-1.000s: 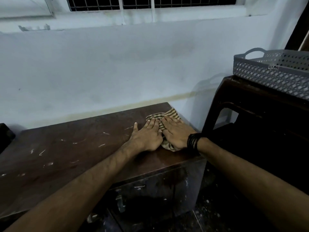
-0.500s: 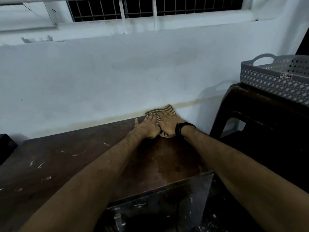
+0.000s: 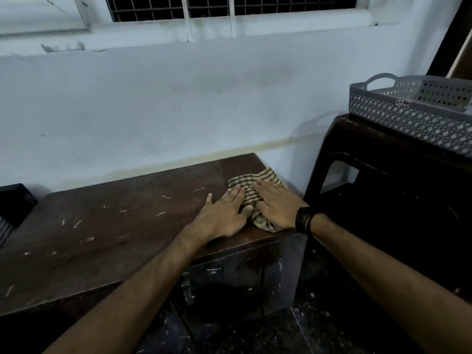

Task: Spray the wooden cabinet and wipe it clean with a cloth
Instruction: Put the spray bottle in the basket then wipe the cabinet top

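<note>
A low dark wooden cabinet (image 3: 115, 226) stands against the pale wall, its top flecked with white marks. A striped green and beige cloth (image 3: 255, 185) lies bunched at the top's right end. My left hand (image 3: 224, 213) presses flat on the cloth's left part, fingers straight. Beside it, my right hand (image 3: 277, 206) lies flat on the cloth's right part near the cabinet's right edge; a dark band circles that wrist. No spray bottle is in view.
A taller dark wooden stand (image 3: 383, 169) sits just right of the cabinet, carrying a grey perforated plastic basket (image 3: 413, 121). A dark object (image 3: 14, 203) pokes in at the far left. A barred window (image 3: 229, 6) runs above the wall. The floor below is dark and speckled.
Both hands slid the cloth away toward the wall, then pulled it back toward the cabinet's front right edge. They stay flat on it throughout.
</note>
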A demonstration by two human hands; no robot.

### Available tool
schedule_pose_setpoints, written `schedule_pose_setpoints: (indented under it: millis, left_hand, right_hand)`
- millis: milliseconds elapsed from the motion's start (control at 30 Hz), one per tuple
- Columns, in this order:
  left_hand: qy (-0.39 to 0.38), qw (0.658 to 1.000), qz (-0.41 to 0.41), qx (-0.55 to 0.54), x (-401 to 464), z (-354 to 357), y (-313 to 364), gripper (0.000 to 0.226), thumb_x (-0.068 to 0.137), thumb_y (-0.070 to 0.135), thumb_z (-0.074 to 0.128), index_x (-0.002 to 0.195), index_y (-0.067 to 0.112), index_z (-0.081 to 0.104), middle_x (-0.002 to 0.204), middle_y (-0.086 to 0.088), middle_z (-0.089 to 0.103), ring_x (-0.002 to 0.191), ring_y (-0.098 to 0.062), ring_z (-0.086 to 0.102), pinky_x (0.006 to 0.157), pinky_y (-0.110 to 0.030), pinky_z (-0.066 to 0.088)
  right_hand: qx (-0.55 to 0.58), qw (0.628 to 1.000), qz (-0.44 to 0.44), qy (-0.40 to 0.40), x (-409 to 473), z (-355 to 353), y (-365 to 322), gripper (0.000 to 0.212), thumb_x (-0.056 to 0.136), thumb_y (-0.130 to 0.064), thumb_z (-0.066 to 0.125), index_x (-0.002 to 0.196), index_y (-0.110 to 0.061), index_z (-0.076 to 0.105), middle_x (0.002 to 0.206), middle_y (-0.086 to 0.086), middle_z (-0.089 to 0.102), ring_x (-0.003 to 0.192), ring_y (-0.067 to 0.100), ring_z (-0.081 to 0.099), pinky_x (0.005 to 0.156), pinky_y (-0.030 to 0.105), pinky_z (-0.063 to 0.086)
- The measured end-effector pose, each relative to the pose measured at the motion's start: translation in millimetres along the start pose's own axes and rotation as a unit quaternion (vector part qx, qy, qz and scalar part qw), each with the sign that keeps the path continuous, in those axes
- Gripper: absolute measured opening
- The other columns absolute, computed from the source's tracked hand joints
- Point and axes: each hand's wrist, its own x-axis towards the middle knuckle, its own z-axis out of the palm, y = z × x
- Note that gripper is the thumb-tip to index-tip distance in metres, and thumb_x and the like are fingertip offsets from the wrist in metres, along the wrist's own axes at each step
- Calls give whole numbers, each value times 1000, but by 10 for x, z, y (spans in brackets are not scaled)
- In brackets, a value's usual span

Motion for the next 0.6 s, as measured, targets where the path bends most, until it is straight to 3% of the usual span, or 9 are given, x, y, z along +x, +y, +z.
schedule_pose_setpoints:
  millis: [133, 267, 300, 367, 433, 500, 533, 600]
  left_hand:
    - [37, 999, 11, -6, -248, 163, 54, 65, 105, 49, 20, 160, 20, 0, 168, 6, -7, 155, -11, -5, 122, -55, -7]
    - [28, 1000, 1, -7, -158, 51, 57, 64, 106, 39, 25, 160, 17, -1, 168, 4, -5, 155, -12, -6, 122, -55, -7]
    - [33, 999, 1, -13, -117, 15, 73, 64, 106, 36, 25, 160, 15, -2, 169, 2, -5, 155, -13, -6, 122, -54, -7]
    - [34, 999, 18, -28, -47, -31, 155, 62, 106, 31, 24, 159, 13, -2, 168, -1, -6, 155, -15, -5, 124, -51, -5]
    - [18, 999, 33, -30, 8, -18, 252, 60, 107, 32, 21, 160, 13, -1, 168, -3, -6, 155, -17, -5, 125, -47, -3]
    - [12, 1000, 25, -14, 26, 49, 307, 61, 106, 35, 18, 160, 13, -3, 168, -2, -9, 155, -17, -7, 126, -47, -4]
    - [16, 1000, 19, -2, 11, 87, 319, 62, 106, 36, 17, 160, 14, -4, 168, -2, -10, 155, -17, -8, 125, -48, -5]
    - [30, 999, 13, 16, -39, 162, 326, 62, 106, 38, 16, 160, 14, -5, 168, -1, -11, 155, -16, -8, 125, -50, -6]
  right_hand:
    - [8, 999, 9, 39, -109, -176, -107, 55, 93, -39, 43, 142, -14, 40, 148, 8, 40, 135, 25, 37, 112, 39, 32]
    - [30, 998, -45, 13, -20, -24, -178, 59, 99, -35, 34, 154, -19, 20, 163, 0, 17, 149, 16, 16, 122, 40, 12]
    - [58, 997, -45, 25, 8, 1, -165, 58, 98, -33, 36, 154, -19, 24, 162, 0, 22, 148, 16, 20, 122, 39, 14]
    - [128, 986, -12, 102, -7, 16, -123, 52, 93, -26, 43, 144, -18, 42, 150, 3, 45, 138, 21, 41, 116, 36, 30]
    - [129, 975, 31, 178, -110, 13, -109, 47, 90, -22, 43, 136, -17, 50, 139, 5, 56, 126, 24, 52, 106, 34, 42]
    - [59, 986, 3, 157, -240, 57, -79, 45, 96, -21, 37, 140, -13, 44, 145, 6, 49, 134, 24, 46, 109, 30, 34]
    - [34, 992, -21, 117, -293, 87, -52, 49, 101, -22, 32, 148, -11, 34, 155, 6, 37, 143, 21, 33, 116, 26, 21]
    - [13, 997, -43, 65, -334, 96, 4, 54, 105, -27, 24, 156, -11, 15, 164, 4, 12, 151, 13, 10, 115, 18, -2]
